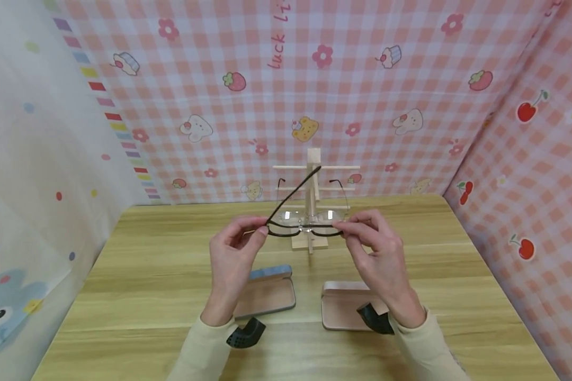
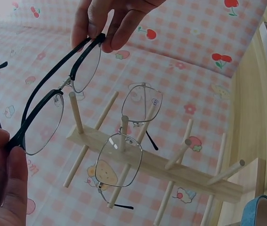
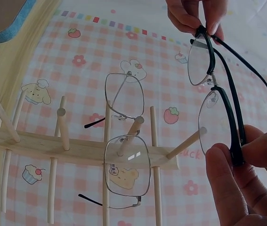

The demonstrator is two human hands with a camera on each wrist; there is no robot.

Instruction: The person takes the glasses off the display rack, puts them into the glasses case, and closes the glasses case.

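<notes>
Both hands hold a pair of black half-rim glasses [image 1: 282, 234] in front of a wooden display stand [image 1: 313, 156]. My left hand [image 1: 233, 251] pinches the left corner of the frame at its hinge. With thumb and fingers, my right hand [image 1: 377, 254] pinches the opposite end. One temple [image 1: 293, 196] sticks out unfolded from the left corner; the other lies folded along the frame, as the left wrist view shows. Behind them, thin silver-rimmed glasses [image 3: 127, 165] sit on the stand's pegs, their temples spread.
An open blue glasses case [image 1: 270, 306] lies on the wooden table [image 1: 138, 275], partly behind the left hand. Another open case, pale pink [image 1: 336, 315], lies partly under the right wrist. Checked pink cloth [image 1: 267, 106] walls the back and right side.
</notes>
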